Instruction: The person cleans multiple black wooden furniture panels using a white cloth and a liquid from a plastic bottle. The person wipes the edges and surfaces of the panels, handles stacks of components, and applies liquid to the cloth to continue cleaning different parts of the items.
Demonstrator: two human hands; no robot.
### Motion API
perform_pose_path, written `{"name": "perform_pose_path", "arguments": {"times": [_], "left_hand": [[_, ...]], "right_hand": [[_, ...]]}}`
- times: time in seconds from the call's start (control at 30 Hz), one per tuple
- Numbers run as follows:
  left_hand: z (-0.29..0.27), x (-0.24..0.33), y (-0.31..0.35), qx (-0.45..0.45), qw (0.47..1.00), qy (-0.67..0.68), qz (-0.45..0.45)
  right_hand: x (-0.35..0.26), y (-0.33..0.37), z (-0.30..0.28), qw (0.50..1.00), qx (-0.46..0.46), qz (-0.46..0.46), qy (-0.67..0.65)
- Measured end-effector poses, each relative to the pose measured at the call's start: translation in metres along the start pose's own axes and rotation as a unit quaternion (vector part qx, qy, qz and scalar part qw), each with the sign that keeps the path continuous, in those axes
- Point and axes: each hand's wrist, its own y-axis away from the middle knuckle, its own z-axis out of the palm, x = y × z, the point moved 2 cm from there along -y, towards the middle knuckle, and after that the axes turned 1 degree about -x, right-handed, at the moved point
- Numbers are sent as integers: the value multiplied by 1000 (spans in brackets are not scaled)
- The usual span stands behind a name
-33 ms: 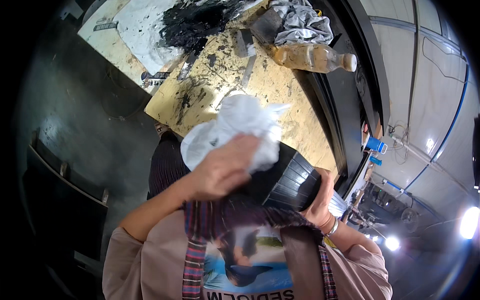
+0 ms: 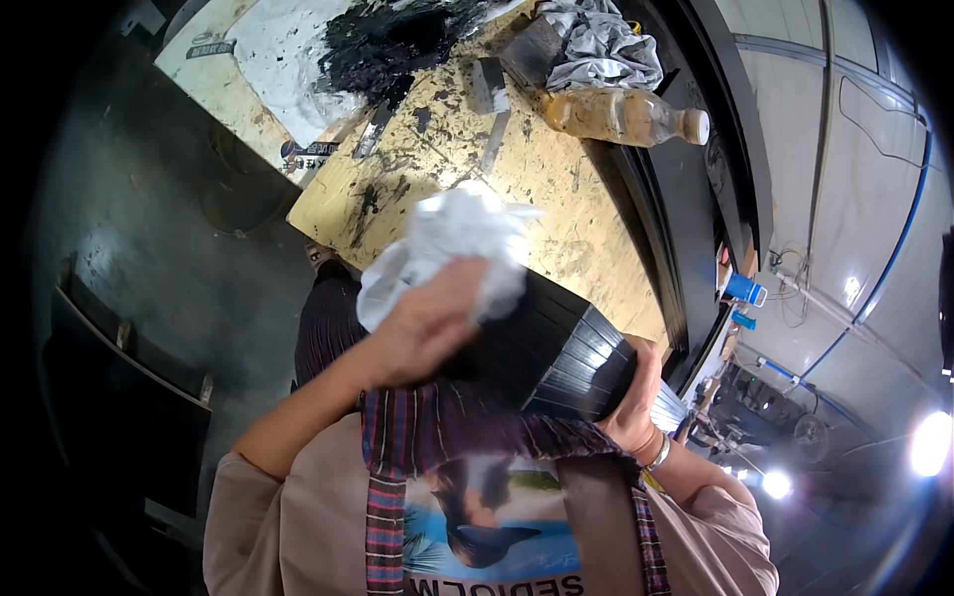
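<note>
My left hand (image 2: pixel 427 328) is shut on a crumpled white rag (image 2: pixel 452 243) and presses it against the top of a black ribbed panel (image 2: pixel 561 348). The panel is held in front of my chest, over the near edge of a yellow plywood board (image 2: pixel 561 219). At the panel's right edge, my right hand (image 2: pixel 636 397) grips it, a bracelet on the wrist. A striped scarf hangs over my printed shirt and hides the panel's lower part.
The board is smeared with black paint (image 2: pixel 388 40), with flat scrapers (image 2: pixel 487 84) lying on it. A plastic bottle of brownish liquid (image 2: pixel 621 114) and a grey cloth (image 2: pixel 596 45) lie at the far side. A dark frame (image 2: pixel 119 397) stands on the floor at left.
</note>
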Motion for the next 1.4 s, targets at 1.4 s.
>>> {"name": "perform_pose_path", "arguments": {"times": [1.4], "left_hand": [[-20, -17, 64, 97, 967, 18, -234]], "right_hand": [[8, 0, 0, 999, 8, 18, -47]]}}
